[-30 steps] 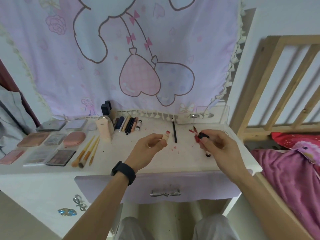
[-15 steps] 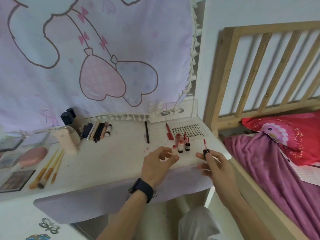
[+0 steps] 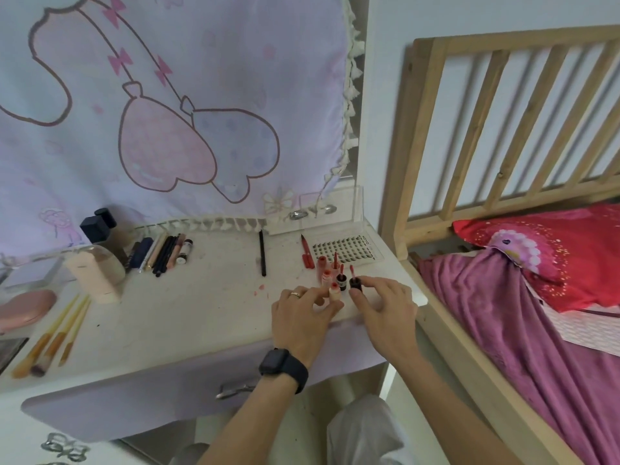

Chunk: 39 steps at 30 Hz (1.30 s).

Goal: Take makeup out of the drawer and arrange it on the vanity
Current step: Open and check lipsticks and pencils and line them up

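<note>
Edges: the table [image 3: 174,317] ends at its front right corner just past the little-finger side of the right hand; a wooden bed frame [image 3: 407,162] stands close along that side.
Open room: bare tabletop stretches left of the left fingers as far as the orange-handled brushes [image 3: 57,333]; behind the fingers lie a black pencil [image 3: 262,253], a red pen [image 3: 306,255] and a lash tray [image 3: 345,250].
Left hand [image 3: 298,317]: thumb and fingertips narrowly pinch a peach tube [image 3: 334,293] standing upright on the table (ring on one finger, dark watch [image 3: 283,365] at the wrist).
Right hand [image 3: 385,308]: forefinger and thumb pinch a black cap [image 3: 355,283], its red wand pointing up, just right of the peach tube.
Other tubes [image 3: 327,275]: a small upright cluster directly behind both sets of fingertips, packed close together.
Drawer [image 3: 134,401]: lilac front with a metal handle, below the left wrist.
Materials: pale, scuffed tabletop with pink smears left of the left fingers; glossy plastic tubes, slim and round.
</note>
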Motion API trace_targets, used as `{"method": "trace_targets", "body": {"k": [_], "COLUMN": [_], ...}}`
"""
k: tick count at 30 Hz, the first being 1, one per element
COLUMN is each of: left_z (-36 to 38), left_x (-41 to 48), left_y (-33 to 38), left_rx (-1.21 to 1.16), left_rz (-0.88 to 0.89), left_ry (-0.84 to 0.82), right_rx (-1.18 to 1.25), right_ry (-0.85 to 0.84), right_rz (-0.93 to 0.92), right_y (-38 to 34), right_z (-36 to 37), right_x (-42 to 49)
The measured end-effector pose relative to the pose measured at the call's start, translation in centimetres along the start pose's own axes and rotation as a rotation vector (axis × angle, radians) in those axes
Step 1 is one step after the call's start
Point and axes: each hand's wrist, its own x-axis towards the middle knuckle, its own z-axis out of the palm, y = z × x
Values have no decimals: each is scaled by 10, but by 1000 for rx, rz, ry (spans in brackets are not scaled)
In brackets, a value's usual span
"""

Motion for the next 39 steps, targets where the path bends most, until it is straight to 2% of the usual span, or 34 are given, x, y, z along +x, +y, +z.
{"method": "trace_targets", "body": {"k": [5, 11, 21, 30, 35, 39], "left_z": [4, 5, 6, -1, -19, -50], "left_x": [0, 2, 2, 0, -10, -16], "left_y": [-7, -11, -15, -11, -21, -53], "left_rx": [101, 33, -2, 38, 128, 201], "left_rz": [33, 17, 31, 1, 64, 127], "left_ry": [9, 21, 33, -47, -38, 43], "right_rx": [-123, -147, -136, -102, -28, 21], "right_ry": [65, 58, 40, -53, -61, 21], "right_rz": [-36, -19, -2, 4, 24, -167], "right_y": [10, 9, 12, 11, 10, 2], "right_z": [14, 15, 15, 5, -8, -3], "right_x": [-5, -2, -5, -5, -21, -54]}}
